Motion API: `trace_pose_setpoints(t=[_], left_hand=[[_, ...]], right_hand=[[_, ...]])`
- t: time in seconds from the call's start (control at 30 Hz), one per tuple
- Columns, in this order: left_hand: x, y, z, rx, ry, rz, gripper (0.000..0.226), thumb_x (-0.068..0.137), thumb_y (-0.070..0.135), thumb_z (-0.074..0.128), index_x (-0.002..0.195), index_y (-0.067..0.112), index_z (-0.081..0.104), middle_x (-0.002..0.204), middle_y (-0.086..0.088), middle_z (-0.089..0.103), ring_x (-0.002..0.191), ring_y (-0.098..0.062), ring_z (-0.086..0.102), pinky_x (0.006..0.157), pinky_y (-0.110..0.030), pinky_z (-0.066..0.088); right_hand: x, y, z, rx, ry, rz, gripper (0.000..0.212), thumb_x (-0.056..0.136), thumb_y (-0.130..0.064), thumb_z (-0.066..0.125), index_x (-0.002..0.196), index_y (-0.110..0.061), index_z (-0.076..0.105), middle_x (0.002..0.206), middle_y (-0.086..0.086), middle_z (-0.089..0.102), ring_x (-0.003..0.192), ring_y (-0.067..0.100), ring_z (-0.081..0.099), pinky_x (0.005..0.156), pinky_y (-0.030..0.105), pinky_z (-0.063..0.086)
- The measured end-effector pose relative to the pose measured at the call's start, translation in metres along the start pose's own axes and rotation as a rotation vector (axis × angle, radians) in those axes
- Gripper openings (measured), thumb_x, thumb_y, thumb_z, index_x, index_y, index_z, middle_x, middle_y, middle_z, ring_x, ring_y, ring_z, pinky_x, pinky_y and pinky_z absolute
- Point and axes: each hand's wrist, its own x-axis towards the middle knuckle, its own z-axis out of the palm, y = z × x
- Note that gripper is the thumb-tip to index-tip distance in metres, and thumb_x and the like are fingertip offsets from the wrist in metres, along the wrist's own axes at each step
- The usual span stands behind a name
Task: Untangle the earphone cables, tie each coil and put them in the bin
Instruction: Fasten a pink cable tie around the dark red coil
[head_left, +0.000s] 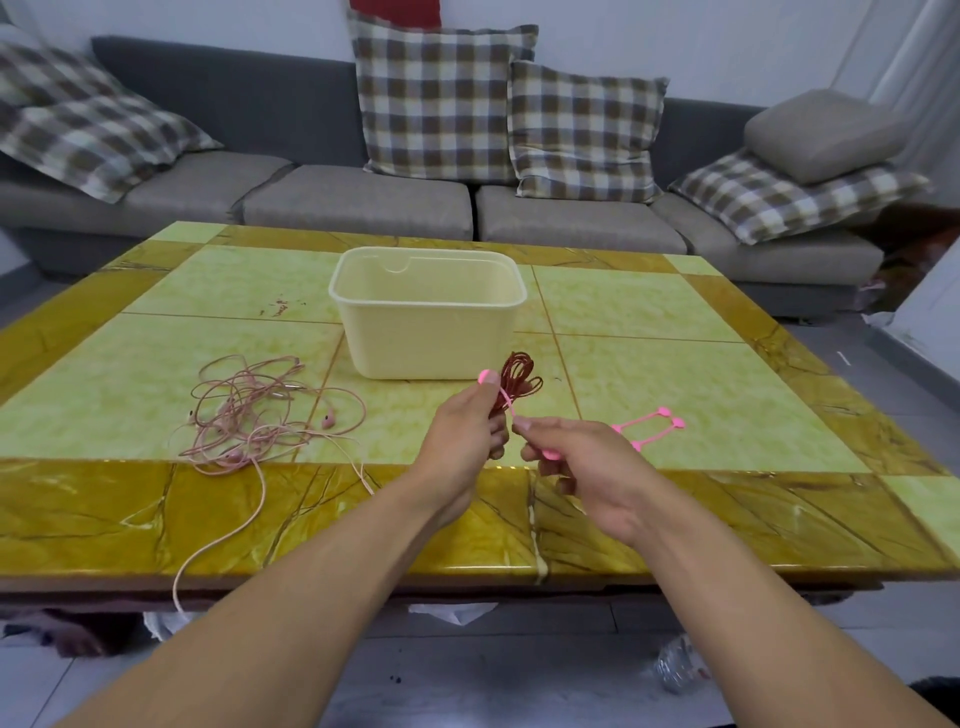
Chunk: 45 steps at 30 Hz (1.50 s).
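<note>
My left hand (462, 431) grips a coiled dark red earphone cable (519, 376) just in front of the cream bin (374, 332). A pink silicone tie (501, 397) wraps around the coil; its round end sticks up by my left thumb. My right hand (576, 457) pinches the tie's other end and holds it taut. A tangle of pink earphone cables (254, 410) lies on the table to the left, one strand hanging over the front edge. Nothing shows inside the bin.
Spare pink ties (649, 423) lie on the table to the right of my hands. The green and yellow tiled table (701, 374) stands before a grey sofa (358, 202) with checked cushions. Bags and a plastic bottle (678, 670) lie on the floor.
</note>
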Motion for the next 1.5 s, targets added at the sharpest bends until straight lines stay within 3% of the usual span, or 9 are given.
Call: trace_pose_setpoints(t=[0.17,0.3,0.47,0.53,0.67,0.8,1.03,1.27,1.5], left_hand=[[-0.005,0.009,-0.011,0.089,-0.201,-0.033,0.042,0.103,0.044,0.05,0.087,0.015,0.076,0.061,0.005,0.022,0.055,-0.012,0.024,0.053,-0.025,0.021],[-0.011,0.013,-0.018,0.271,-0.307,-0.001,0.04,0.101,0.043,0.055,0.086,0.015,0.08,0.06,0.002,0.024,0.057,-0.015,0.023,0.055,-0.028,0.02],[-0.014,0.013,-0.021,0.492,-0.302,0.064,0.049,0.098,0.043,0.059,0.068,0.005,0.065,0.057,0.006,0.027,0.057,-0.014,0.021,0.053,-0.022,0.022],[-0.012,0.009,-0.022,0.548,-0.269,0.1,0.044,0.099,0.039,0.06,0.063,0.015,0.063,0.051,0.012,0.032,0.051,-0.009,0.028,0.052,-0.019,0.026],[-0.009,0.005,-0.023,0.581,-0.185,0.121,0.028,0.096,0.037,0.067,0.083,0.016,0.08,0.055,0.018,0.061,0.054,0.002,0.05,0.06,-0.013,0.037],[-0.01,-0.001,-0.022,0.535,-0.126,0.136,0.028,0.095,0.034,0.069,0.081,0.012,0.078,0.05,0.005,0.047,0.044,-0.007,0.032,0.044,-0.018,0.026],[-0.01,-0.009,-0.015,0.525,-0.084,0.183,0.025,0.1,0.03,0.062,0.088,0.008,0.067,0.056,0.002,0.06,0.051,-0.006,0.051,0.052,-0.015,0.037],[-0.009,-0.018,-0.008,0.554,-0.089,0.005,0.025,0.104,0.03,0.054,0.09,0.011,0.061,0.068,-0.002,0.065,0.056,-0.009,0.058,0.055,-0.015,0.045],[-0.01,-0.017,-0.002,0.207,0.025,-0.266,0.019,0.104,0.019,0.051,0.09,0.009,0.06,0.071,-0.004,0.065,0.053,-0.009,0.06,0.053,-0.024,0.042]], right_hand=[[0.007,0.002,-0.017,0.134,-0.179,0.187,0.004,0.094,-0.021,0.07,0.092,-0.02,0.074,0.063,-0.008,0.057,0.069,0.014,0.051,0.069,0.03,0.039],[0.011,0.003,-0.023,0.21,-0.101,0.23,0.008,0.091,-0.012,0.072,0.098,-0.01,0.074,0.083,0.003,0.064,0.066,0.013,0.051,0.058,0.025,0.042],[0.015,0.004,-0.025,0.289,-0.015,0.178,0.031,0.087,-0.01,0.075,0.115,0.002,0.071,0.085,0.008,0.066,0.057,0.009,0.05,0.047,0.019,0.044],[0.015,0.003,-0.025,0.292,-0.026,0.147,0.031,0.083,-0.012,0.078,0.11,0.001,0.073,0.079,0.005,0.067,0.056,0.008,0.053,0.049,0.019,0.046],[0.011,0.001,-0.023,0.253,-0.039,0.082,0.016,0.082,-0.01,0.08,0.096,-0.003,0.077,0.076,0.005,0.074,0.058,0.006,0.06,0.059,0.021,0.049],[0.006,-0.001,-0.022,0.163,-0.002,-0.004,0.019,0.077,-0.007,0.084,0.095,-0.002,0.079,0.082,0.009,0.075,0.068,0.012,0.064,0.066,0.024,0.051],[0.004,0.004,-0.014,-0.103,0.145,-0.19,0.014,0.075,-0.008,0.088,0.085,-0.015,0.081,0.075,0.0,0.078,0.066,0.002,0.07,0.064,0.016,0.052],[0.004,0.007,-0.004,-0.613,0.286,-0.394,0.01,0.085,-0.015,0.081,0.091,-0.023,0.083,0.078,-0.008,0.075,0.068,-0.004,0.064,0.059,0.004,0.044],[-0.009,0.0,0.016,-0.875,0.229,-0.49,0.002,0.097,-0.024,0.067,0.095,-0.025,0.067,0.092,-0.002,0.068,0.084,0.016,0.065,0.075,0.034,0.056]])
